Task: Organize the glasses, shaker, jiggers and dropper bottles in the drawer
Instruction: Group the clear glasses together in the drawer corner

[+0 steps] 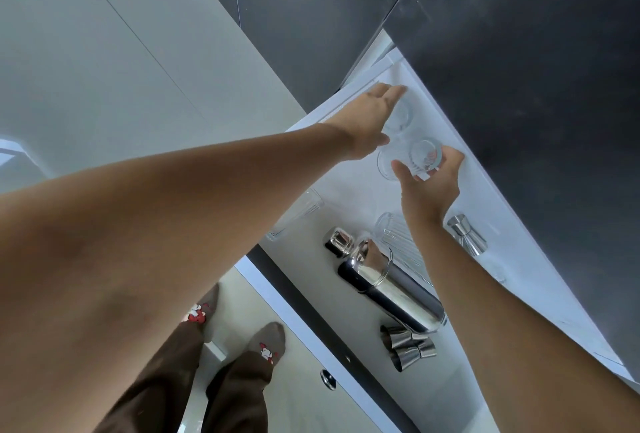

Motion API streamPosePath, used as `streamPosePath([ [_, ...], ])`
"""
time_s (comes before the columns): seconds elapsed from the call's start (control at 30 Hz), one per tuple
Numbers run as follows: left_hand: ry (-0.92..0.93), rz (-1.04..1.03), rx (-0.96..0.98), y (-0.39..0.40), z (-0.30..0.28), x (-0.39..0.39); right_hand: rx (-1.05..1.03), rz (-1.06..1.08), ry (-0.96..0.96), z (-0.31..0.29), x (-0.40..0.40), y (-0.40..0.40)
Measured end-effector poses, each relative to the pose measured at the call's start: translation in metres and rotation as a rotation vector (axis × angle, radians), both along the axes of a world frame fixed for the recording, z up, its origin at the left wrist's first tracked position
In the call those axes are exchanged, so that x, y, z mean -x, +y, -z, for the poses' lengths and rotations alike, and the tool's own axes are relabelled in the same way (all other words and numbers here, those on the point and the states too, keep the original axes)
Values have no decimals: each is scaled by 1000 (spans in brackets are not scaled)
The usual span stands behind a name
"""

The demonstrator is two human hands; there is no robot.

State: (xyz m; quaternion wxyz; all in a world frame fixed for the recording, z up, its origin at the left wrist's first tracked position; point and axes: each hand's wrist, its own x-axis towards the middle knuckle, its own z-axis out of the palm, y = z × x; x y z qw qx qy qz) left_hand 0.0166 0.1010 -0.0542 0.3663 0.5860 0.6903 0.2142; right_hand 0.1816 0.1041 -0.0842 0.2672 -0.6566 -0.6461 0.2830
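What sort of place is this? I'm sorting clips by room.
Likely a home kitchen or bar corner: an open white drawer under a dark counter holds a steel shaker, jiggers and clear glasses, and the person stands in socks.

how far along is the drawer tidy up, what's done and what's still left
About midway, I'd judge. Looking done: a glass stands at the drawer's far end by the left hand. In hand: the right hand holds a small glass. Left: the shaker and ribbed glass lie sideways, jiggers lie scattered. I see no dropper bottles.
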Motion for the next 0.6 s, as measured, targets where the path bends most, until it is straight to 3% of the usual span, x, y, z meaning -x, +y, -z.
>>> streamPosePath([
  [0.2,55,16,103,-55,-1,1,145,-34,30,-3,-6,-5],
  [0.3,109,20,273,-90,-2,2,199,-181,-146,-14,-31,-18],
  [0.47,251,30,611,-128,4,0,364,-691,-505,-30,-77,-34],
  [0.6,242,-6,752,-137,10,0,417,-810,-671,-29,-76,-32],
])
